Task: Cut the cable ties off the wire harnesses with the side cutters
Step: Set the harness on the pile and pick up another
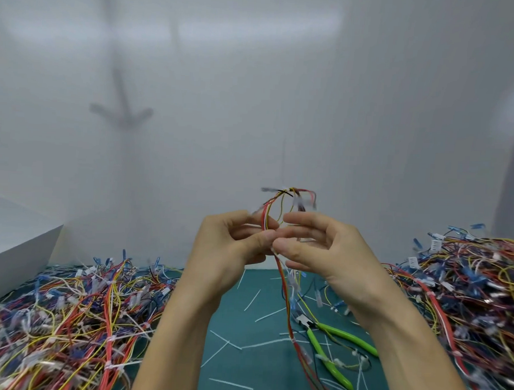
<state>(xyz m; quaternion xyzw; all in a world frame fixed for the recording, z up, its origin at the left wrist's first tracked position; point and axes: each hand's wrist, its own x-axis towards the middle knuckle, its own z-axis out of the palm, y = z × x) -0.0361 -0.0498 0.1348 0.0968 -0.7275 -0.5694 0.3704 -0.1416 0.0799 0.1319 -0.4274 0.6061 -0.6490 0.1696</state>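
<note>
L hand & R hand each pinched the same wire harness w/ curled fingers, held above the mat. Its tail hung down to the mat. Side cutters lay on the mat below R hand, untouched.

Your side cutters have bright lime-green handles and a dark head. Under them the mat is plain teal, flecked with thin white cut ties. Above the cutters, your wire harness shows red, yellow and black strands. Left of the cutters, the left pile tangles red, yellow, blue and white. To their right, the right pile mixes the same colours with blue and white ends.
</note>
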